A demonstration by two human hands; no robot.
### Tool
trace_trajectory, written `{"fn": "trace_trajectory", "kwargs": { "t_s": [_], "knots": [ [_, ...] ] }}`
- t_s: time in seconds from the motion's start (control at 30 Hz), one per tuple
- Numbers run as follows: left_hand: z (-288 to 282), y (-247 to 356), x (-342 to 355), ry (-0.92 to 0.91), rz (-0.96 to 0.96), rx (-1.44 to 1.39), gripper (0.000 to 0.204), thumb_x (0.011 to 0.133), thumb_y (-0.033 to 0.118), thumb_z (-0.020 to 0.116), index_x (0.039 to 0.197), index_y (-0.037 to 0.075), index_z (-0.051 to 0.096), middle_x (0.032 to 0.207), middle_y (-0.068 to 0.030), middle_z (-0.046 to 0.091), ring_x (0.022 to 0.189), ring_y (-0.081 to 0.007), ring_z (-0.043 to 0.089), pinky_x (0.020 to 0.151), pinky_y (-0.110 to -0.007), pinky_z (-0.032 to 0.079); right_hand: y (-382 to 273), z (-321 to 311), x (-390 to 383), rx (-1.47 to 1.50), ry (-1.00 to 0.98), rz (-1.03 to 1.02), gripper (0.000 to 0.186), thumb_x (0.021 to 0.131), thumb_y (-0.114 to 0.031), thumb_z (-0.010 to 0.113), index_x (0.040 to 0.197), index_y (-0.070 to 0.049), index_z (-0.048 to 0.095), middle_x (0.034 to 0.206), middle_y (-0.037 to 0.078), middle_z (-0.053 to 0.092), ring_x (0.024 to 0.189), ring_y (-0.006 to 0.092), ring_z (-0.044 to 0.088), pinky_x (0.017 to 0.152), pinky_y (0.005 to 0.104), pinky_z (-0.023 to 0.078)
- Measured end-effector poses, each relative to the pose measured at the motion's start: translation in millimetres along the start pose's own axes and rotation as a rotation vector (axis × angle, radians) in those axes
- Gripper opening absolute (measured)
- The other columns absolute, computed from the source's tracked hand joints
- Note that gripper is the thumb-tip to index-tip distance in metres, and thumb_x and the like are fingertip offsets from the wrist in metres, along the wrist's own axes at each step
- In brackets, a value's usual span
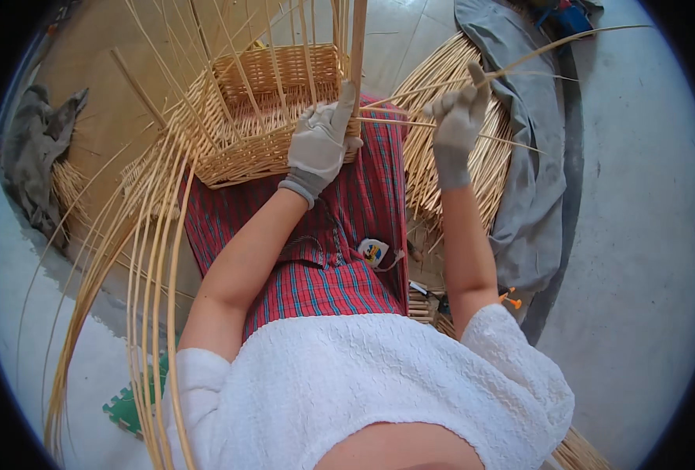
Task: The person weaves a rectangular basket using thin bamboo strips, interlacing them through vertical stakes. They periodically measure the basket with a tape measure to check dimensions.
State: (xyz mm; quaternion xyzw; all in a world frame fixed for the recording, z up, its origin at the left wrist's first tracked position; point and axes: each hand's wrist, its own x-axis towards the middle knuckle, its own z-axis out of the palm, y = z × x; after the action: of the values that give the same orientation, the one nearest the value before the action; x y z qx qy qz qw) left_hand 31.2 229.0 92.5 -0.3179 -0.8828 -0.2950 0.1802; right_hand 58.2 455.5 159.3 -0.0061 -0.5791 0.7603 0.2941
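Note:
A partly woven wicker basket (238,160) rests on my lap, its long stakes standing up and fanning out to the left. My left hand (321,141), in a pale glove with a grey cuff, is closed on the basket's near right corner. One of its fingers lies up along a thick wooden corner post (357,47). Off to the right, my gloved right hand (458,117) is raised with curled fingers round a wicker strand (551,48), whose thin end reaches far right. Other strands run from the corner post past this hand.
A bundle of loose wicker rods (480,164) lies at the right, partly under a grey cloth (531,188). Long bent rods (155,313) sweep down past my left arm. A red plaid cloth (316,294) covers my lap, with a round white tape measure (372,252) on it.

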Motion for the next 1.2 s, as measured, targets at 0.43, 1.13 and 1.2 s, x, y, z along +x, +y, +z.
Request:
{"fn": "trace_trajectory", "kwargs": {
  "t_s": [0.43, 1.13, 1.2],
  "knots": [
    [-48, -40, -28, 0.138, -0.766, -1.55, 0.038, 0.107, 0.036, 0.055, 0.122, 0.003, 0.064, 0.105, -0.0109, 0.072, 0.098, -0.0202, 0.072, 0.087, -0.038, 0.06, -3, 71, -5, -1.049, -0.549, 0.205, 0.052, 0.086, -0.033, 0.08, 0.125, -0.003, 0.062, 0.107, 0.013, 0.067, 0.104, 0.0231, 0.066, 0.092, 0.0365, 0.052],
    [-25, 11, 12, 0.129, -0.213, -1.05, 0.049, 0.1, 0.012, 0.067, 0.145, 0.001, 0.05, 0.127, -0.0132, 0.066, 0.118, -0.0187, 0.061, 0.104, -0.034, 0.049, 60, 84, -7, -1.45, -0.201, 0.262, 0.037, 0.085, -0.037, 0.071, 0.101, -0.005, 0.068, 0.104, 0.023, 0.073, 0.101, 0.0423, 0.069, 0.085, 0.0509, 0.054],
    [-62, -10, -63, -0.111, -0.442, -1.007, 0.025, 0.102, 0.014, 0.065, 0.122, 0.0, 0.067, 0.115, -0.0089, 0.07, 0.105, -0.0152, 0.067, 0.093, -0.031, 0.056, 49, 82, -7, -1.529, -0.204, 0.291, 0.044, 0.084, -0.04, 0.073, 0.109, -0.004, 0.069, 0.106, 0.023, 0.073, 0.1, 0.0424, 0.07, 0.086, 0.0516, 0.055]
  ]
}}
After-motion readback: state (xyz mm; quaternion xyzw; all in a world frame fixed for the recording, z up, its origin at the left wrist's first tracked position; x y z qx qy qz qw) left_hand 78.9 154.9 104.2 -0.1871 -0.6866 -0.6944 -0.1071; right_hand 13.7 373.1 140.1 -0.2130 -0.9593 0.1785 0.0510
